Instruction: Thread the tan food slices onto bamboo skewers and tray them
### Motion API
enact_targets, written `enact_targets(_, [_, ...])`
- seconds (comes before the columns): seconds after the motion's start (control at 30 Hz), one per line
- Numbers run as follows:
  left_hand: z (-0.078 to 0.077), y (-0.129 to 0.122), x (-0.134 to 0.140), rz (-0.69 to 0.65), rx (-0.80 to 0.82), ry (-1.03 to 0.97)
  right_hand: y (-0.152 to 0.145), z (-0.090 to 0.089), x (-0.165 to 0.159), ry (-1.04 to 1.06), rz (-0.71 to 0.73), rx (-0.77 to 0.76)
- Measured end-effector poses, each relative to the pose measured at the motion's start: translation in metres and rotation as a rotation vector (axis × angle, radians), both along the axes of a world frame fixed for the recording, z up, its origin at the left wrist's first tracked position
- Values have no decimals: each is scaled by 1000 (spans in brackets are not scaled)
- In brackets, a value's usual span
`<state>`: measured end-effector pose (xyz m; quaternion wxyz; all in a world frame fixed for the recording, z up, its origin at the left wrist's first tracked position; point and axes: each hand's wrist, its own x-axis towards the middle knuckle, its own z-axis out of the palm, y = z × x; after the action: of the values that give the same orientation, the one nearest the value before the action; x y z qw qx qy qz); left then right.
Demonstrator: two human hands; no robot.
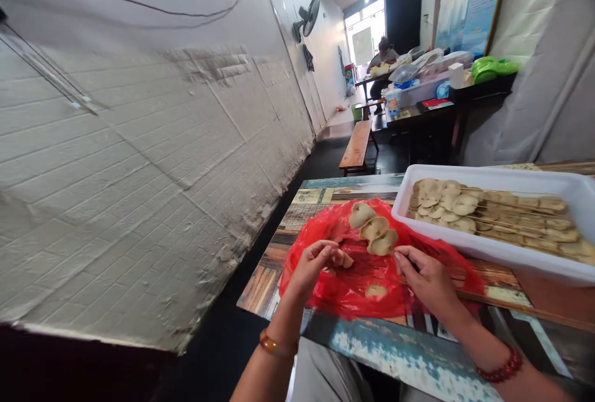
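Note:
My right hand [425,275] pinches the end of a skewer, mostly hidden, that bears three round tan food slices [374,227]. The slices overlap in a slanting row above an open red plastic bag [316,235]. To their left, my left hand [313,262] is closed over the bag, thumb and index finger together. A small pinkish-tan shape shows at its fingertips, and I cannot tell whether it is a slice or fingers. One loose slice [375,290] lies on the bag near the table's front edge.
A white plastic tub [502,259] of skewered slices [520,219] stands right of the bag on the patterned table [372,343]. Beyond are a wooden bench [357,145], a cluttered table [413,116] and a seated person [385,55]. A white wall [162,142] runs along the left.

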<state>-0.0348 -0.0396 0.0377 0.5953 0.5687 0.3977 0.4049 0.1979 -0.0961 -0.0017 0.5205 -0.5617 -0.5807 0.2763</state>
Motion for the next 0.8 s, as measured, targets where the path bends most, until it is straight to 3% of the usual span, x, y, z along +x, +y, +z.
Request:
enact_targets(0.1, [-11, -6, -10, 14, 161, 340, -3, 4, 0, 11, 16, 50])
enact_targets(0.27, [-28, 16, -21, 180, 396, 768, -3, 5, 4, 2, 1, 98])
enact_targets(0.53, [-36, 22, -16, 82, 434, 911, -2, 2, 5, -37, -20, 115])
enact_targets(0.63, [-35, 19, -18, 35, 402, 892, -3, 1, 6, -43, -19, 116])
enact_targets(0.8, [-31, 19, -23, 72, 329, 827, -5, -1, 8, -38, -11, 122])
